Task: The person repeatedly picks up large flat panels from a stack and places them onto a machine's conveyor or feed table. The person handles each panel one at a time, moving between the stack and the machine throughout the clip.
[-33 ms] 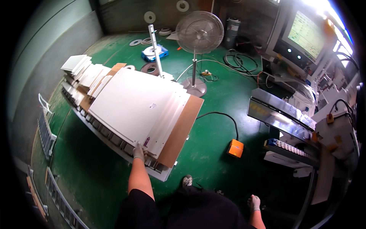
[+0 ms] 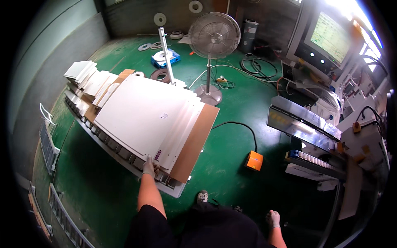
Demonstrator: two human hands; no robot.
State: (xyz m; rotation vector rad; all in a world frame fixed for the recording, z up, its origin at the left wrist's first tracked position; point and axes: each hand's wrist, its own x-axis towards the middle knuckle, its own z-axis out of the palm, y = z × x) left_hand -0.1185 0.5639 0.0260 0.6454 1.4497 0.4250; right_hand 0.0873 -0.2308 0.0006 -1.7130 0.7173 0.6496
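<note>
My left hand [image 2: 150,167], in a pale glove, grips the near edge of a large white panel [image 2: 136,111]. The thumb lies on top of the panel and the fingers curl at its edge. This panel lies flat on a stack of white panels, with a brown board [image 2: 195,142] jutting out at the right. A roller conveyor [image 2: 173,190] carries the stack. Down at my right side, away from the stack, my right hand [image 2: 273,218] is gloved too, its fingers curled in with nothing visible in them.
A standing fan [image 2: 214,35] rises beyond the stack. An orange foot-pedal box [image 2: 254,160] with a black cable sits on the green floor. At right stand a machine with a metal bed [image 2: 304,124] and a screen [image 2: 331,35]. Metal racks [image 2: 68,215] line the left.
</note>
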